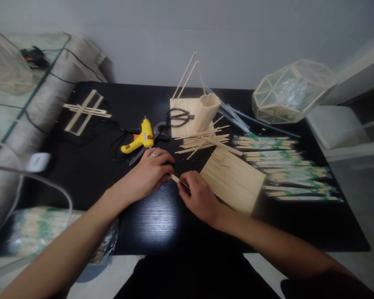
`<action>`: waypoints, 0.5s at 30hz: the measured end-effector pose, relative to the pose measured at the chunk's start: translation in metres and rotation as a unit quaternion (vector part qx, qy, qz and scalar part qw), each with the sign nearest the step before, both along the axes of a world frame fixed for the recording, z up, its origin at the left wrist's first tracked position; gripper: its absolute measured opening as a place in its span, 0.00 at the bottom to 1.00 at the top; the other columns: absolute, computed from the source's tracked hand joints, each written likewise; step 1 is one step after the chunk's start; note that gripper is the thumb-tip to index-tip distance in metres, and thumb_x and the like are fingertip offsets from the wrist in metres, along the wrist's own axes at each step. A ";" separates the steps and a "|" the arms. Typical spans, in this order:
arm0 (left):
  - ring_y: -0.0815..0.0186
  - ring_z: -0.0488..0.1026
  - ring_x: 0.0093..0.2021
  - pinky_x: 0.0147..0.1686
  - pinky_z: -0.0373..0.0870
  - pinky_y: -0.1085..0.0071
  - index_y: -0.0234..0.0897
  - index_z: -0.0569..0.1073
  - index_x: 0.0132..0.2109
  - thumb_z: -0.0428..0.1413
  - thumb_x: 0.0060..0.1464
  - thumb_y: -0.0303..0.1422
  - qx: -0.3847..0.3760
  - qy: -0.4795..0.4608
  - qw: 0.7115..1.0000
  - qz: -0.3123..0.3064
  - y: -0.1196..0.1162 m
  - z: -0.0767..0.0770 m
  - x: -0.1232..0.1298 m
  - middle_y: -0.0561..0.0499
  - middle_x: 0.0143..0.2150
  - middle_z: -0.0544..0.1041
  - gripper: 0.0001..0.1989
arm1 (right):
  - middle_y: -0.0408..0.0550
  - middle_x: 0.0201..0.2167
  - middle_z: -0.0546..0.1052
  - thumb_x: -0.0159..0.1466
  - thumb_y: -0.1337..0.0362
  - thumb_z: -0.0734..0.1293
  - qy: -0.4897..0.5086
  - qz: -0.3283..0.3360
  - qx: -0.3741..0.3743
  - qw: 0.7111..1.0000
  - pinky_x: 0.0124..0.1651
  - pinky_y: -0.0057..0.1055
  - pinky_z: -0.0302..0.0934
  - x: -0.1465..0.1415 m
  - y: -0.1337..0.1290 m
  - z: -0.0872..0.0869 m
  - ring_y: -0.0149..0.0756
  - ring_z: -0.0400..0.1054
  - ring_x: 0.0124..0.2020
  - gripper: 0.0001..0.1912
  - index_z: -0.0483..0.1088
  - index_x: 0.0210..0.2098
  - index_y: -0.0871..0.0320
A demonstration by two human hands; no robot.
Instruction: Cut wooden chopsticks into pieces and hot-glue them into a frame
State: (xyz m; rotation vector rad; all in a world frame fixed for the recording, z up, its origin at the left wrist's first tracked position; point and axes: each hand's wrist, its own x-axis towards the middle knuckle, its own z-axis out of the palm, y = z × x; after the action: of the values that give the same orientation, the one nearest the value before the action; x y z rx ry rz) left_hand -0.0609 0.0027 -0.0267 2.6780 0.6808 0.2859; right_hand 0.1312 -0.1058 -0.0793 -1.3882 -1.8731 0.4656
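Note:
A short piece of light wooden stick (175,178) spans the gap between my two hands, just above the black table. My left hand (153,169), with a ring on one finger, pinches its left end. The fingers of my right hand (198,194) close round the other end, hiding part of it. Just beyond my left hand lie a yellow glue gun (146,133) and dark-handled pliers (160,132), partly covered by the gun. Close to my right hand is a flat panel of wooden sticks (237,176).
Loose sticks (202,142) lie before a stick-built cup (207,114) on a square wooden base (177,104), with black scissors (179,117) beside it. Wrapped chopsticks (286,169) line the right. A wooden frame (85,112) lies left; a faceted wooden frame (291,93) stands back right.

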 end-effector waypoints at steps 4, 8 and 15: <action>0.50 0.71 0.59 0.60 0.63 0.47 0.36 0.81 0.41 0.56 0.66 0.28 0.000 -0.007 1.000 0.001 0.000 -0.001 0.000 0.42 0.53 0.80 0.08 | 0.49 0.35 0.75 0.71 0.74 0.63 0.000 -0.002 -0.006 1.000 0.40 0.37 0.68 0.000 0.000 0.000 0.41 0.70 0.37 0.08 0.64 0.40 0.54; 0.50 0.71 0.59 0.60 0.64 0.47 0.37 0.81 0.41 0.56 0.66 0.28 -0.003 -0.011 1.000 0.002 0.000 -0.001 0.000 0.42 0.52 0.80 0.08 | 0.48 0.35 0.74 0.70 0.74 0.63 0.001 -0.002 -0.021 1.000 0.40 0.37 0.68 0.000 0.000 -0.002 0.40 0.70 0.36 0.08 0.65 0.39 0.54; 0.49 0.71 0.59 0.60 0.63 0.47 0.37 0.81 0.41 0.56 0.66 0.28 -0.010 -0.007 1.000 0.007 0.000 0.000 0.001 0.43 0.53 0.80 0.09 | 0.48 0.34 0.73 0.69 0.75 0.63 0.003 0.003 -0.009 1.000 0.40 0.36 0.67 0.000 0.002 0.000 0.40 0.69 0.36 0.10 0.63 0.38 0.53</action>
State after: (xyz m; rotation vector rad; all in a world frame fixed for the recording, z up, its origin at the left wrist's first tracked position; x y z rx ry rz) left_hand -0.0601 0.0026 -0.0270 2.6510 0.6937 0.2989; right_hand 0.1314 -0.1043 -0.0798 -1.3908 -1.8723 0.4899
